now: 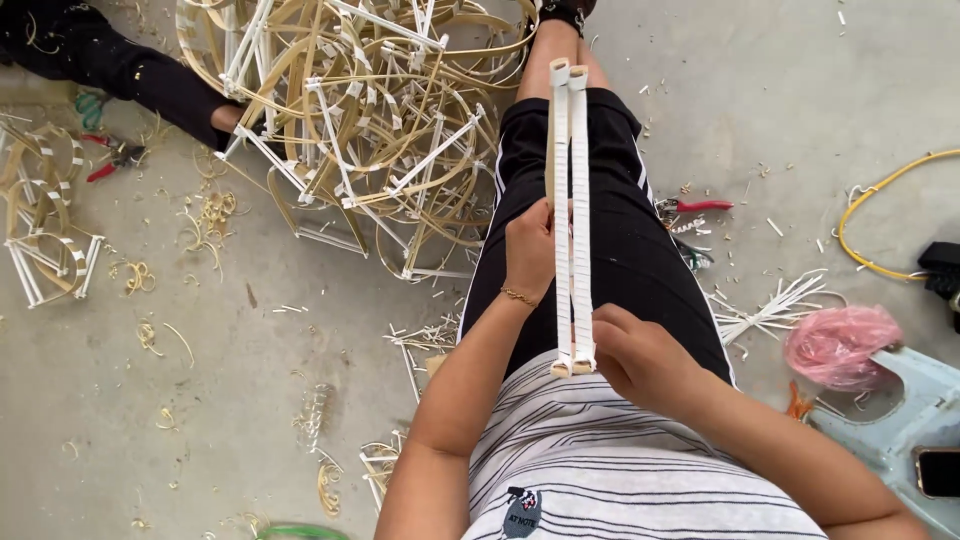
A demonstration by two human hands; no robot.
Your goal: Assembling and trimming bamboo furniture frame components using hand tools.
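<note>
Right hand [640, 358] is clamped on the near end of two white-wrapped strips [570, 215] lying along the lap. Left hand [530, 248] grips them at mid-length. Beyond, a heap of bamboo frames [370, 120] covers the concrete floor [200, 400].

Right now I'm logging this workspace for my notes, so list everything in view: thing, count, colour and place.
wrapped strips: two, white over tan, side by side above the lap
frame pile: one heap, tan and white, floor top centre
small frame: one, tan and white, far left
pliers: one, red handles, floor right of the leg
left pliers: one, red handles, upper left
plastic bag: one, pink, right
stool: one, pale blue, lower right
cord: one, yellow, right edge
shavings: many, tan, scattered on floor
left hand: fingers grip the strips midway
right hand: fingers hold the strips' near end
</note>
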